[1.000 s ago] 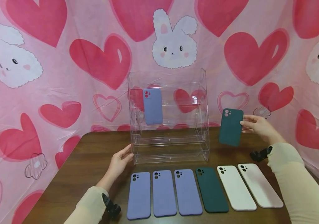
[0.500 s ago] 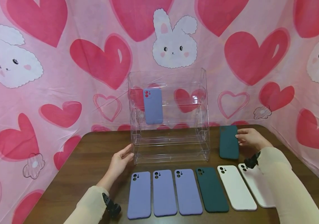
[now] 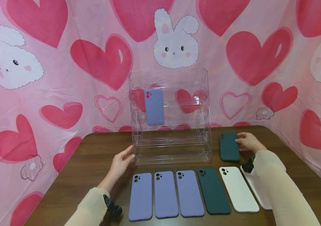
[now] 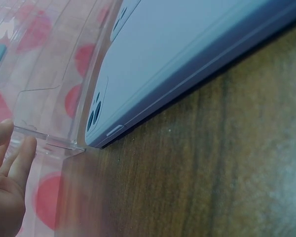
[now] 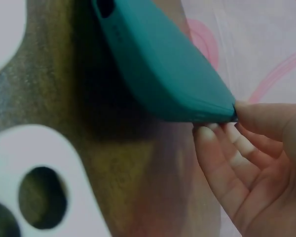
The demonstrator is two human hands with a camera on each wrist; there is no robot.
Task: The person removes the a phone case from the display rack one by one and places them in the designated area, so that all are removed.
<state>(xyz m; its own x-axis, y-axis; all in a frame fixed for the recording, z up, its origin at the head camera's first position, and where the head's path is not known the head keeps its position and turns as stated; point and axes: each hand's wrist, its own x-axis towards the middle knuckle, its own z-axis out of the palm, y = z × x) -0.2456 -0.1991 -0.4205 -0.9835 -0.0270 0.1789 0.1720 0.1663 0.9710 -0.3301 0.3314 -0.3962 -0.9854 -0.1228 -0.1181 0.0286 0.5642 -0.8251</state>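
My right hand pinches a dark green phone case by its right edge, thumb on one face and fingers behind. The case is low over the table, right of a clear tiered display rack; whether it touches the table I cannot tell. In the right wrist view the green case tilts above its own shadow. My left hand touches the rack's lower left side with extended fingers. One purple phone case stands in an upper tier, towards the left.
Along the front of the brown table lie several purple cases, another green case and two white cases. My right sleeve partly covers the outer white one. A pink cloth with hearts and rabbits hangs behind.
My right hand has lowered the green phone case from beside the rack's middle towards the table, shifting slightly left. The left hand and the rack have stayed put.
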